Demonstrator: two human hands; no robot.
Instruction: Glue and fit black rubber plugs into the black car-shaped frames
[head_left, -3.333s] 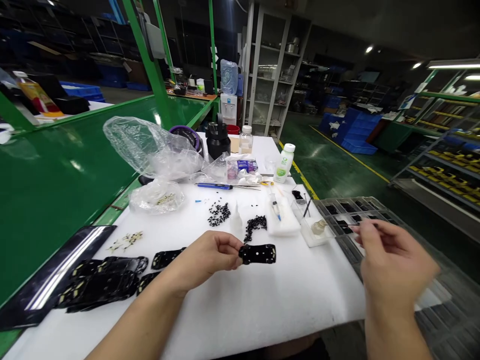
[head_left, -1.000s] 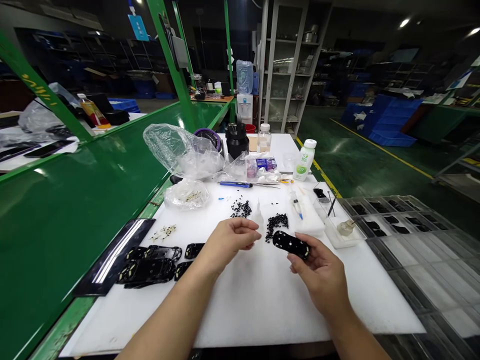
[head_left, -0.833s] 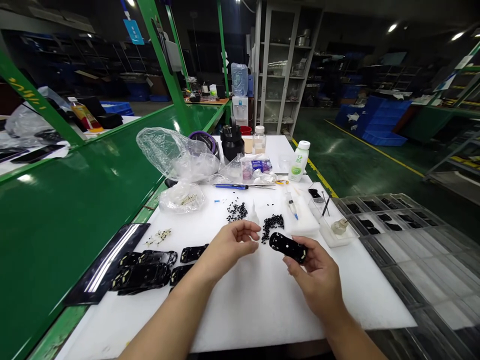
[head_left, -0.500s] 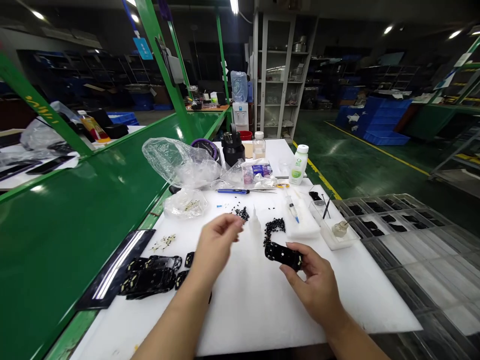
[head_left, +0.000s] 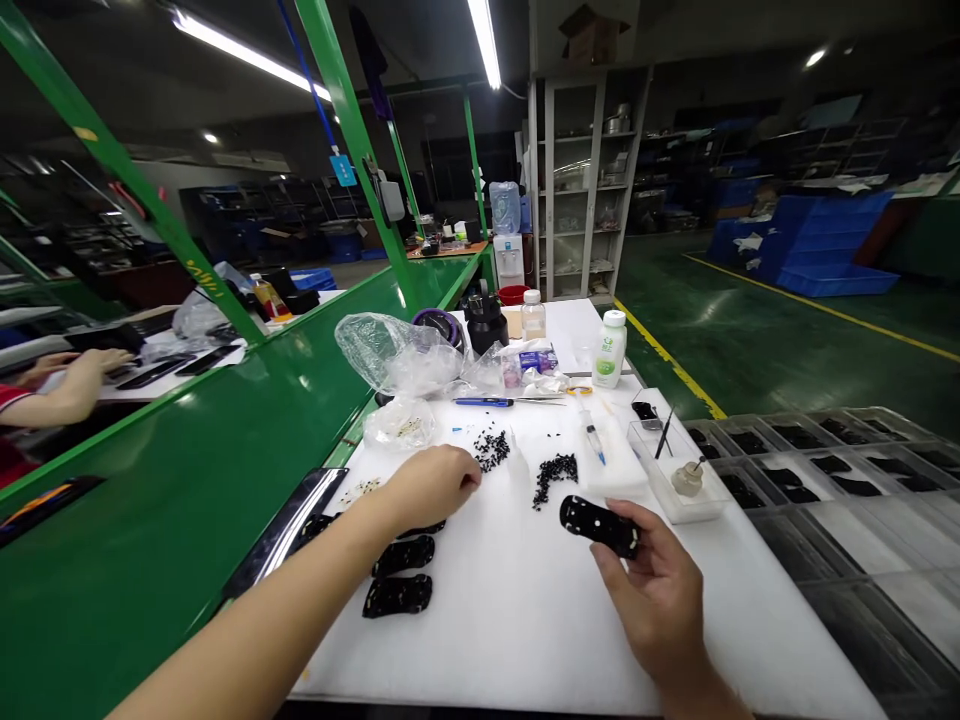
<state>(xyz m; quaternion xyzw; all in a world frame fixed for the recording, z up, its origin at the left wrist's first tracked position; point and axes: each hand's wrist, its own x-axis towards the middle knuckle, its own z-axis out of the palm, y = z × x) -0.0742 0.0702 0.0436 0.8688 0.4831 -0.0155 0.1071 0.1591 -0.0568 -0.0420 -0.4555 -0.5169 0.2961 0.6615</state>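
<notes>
In my right hand is a black toy car body, pinched by one end between thumb and fingers, with small pale spots on the side facing me. My left hand is closed, knuckles up and fingers curled down beside a loose heap of tiny black parts; anything in its fingertips is hidden. Another heap of tiny black parts lies between my hands, near a translucent nozzle bottle. More black car bodies lie beside and partly behind my left forearm.
Behind the heaps are a blue pen-like tool, a plastic bag and a white bottle. A syringe rests on white foam, beside a clear tray. Divided bins stand right; a co-worker's arms show far left.
The camera view has tilted up and turned left, bringing a co-worker's arms into sight. My left hand has rolled knuckles-up, fingers curled downward. My right hand still holds the toy car body.
</notes>
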